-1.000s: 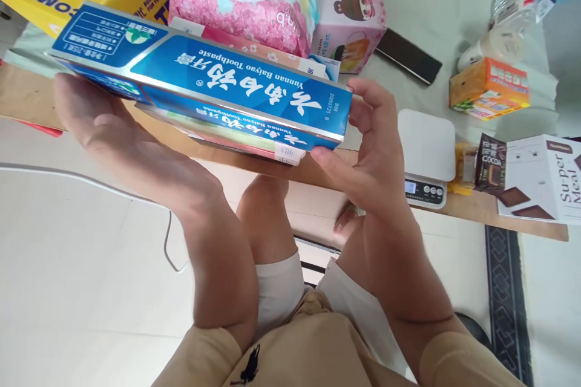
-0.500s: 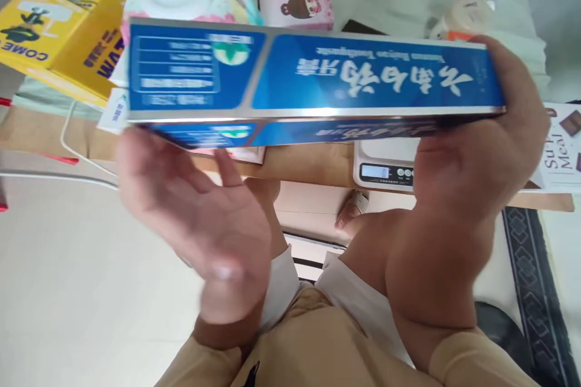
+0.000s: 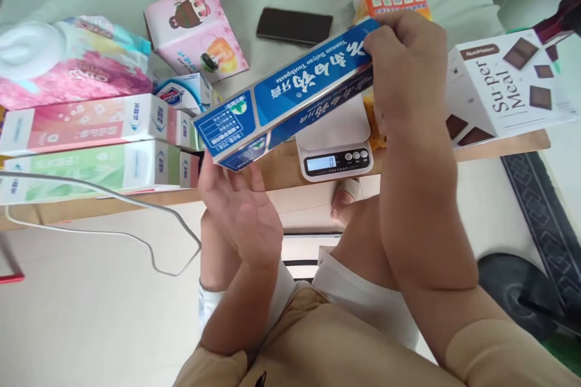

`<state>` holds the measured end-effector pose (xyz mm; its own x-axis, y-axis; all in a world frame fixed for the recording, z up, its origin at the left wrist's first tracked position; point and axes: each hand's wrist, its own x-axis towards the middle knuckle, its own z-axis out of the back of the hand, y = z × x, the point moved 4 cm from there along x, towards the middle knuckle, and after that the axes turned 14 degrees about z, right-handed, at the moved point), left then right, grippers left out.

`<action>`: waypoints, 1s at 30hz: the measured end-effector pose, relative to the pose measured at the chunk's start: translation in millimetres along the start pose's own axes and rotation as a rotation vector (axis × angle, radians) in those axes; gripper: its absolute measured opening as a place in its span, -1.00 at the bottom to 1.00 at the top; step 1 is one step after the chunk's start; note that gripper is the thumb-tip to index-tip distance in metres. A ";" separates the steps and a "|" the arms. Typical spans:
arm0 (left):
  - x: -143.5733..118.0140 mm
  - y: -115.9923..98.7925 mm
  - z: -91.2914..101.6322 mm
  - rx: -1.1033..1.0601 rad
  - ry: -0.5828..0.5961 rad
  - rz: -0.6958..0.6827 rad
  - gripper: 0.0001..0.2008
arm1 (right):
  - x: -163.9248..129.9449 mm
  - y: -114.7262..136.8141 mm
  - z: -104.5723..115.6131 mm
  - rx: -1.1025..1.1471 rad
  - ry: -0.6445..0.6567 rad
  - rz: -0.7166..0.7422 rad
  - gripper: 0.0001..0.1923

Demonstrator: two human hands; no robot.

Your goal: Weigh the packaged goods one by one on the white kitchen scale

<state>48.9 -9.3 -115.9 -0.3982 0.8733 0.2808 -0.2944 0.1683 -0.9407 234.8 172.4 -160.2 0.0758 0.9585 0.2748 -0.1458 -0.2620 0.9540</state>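
Note:
A long blue toothpaste box (image 3: 313, 75) is held up at a slant over the table, its right end higher in view. My right hand (image 3: 403, 66) grips that right end, fingers wrapped over the edge. Under the lower left end is my left hand (image 3: 242, 211), palm up and fingers apart; its fingertips touch or nearly touch the box and are partly hidden by it. Below the box, a white kitchen scale (image 3: 336, 160) with a lit display reading 0 sits at the table's front edge, partly covered.
Pink and green toothpaste boxes (image 3: 91, 172) lie at left beside a pink wipes pack (image 3: 91, 66). Behind are a pink cartoon box (image 3: 195, 30), a phone (image 3: 295, 25) and an orange box (image 3: 397, 0). A white Su-per Meal box (image 3: 512, 84) stands right. A white cable (image 3: 149, 205) hangs over the front edge.
The toothpaste box has moved farther from me and tilted, its left end now lower. Both hands moved with it. The view has shifted left, showing more boxes and the whole phone.

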 end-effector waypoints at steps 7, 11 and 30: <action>-26.6 23.9 -15.7 0.040 -0.023 0.045 -0.38 | -2.4 -0.1 -9.8 -0.079 0.095 -0.222 -0.79; -32.6 32.2 -17.5 0.017 0.032 0.086 -0.40 | -1.8 0.9 -13.8 -0.114 0.140 -0.288 -0.89; -6.8 44.0 13.0 0.204 -0.054 -0.061 -0.63 | -24.5 -1.3 48.5 0.060 -0.288 0.347 -0.78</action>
<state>27.3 -13.7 -156.7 -0.4187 0.8377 0.3507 -0.4872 0.1187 -0.8652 281.0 143.8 -162.4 0.3054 0.7449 0.5932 -0.1545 -0.5760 0.8028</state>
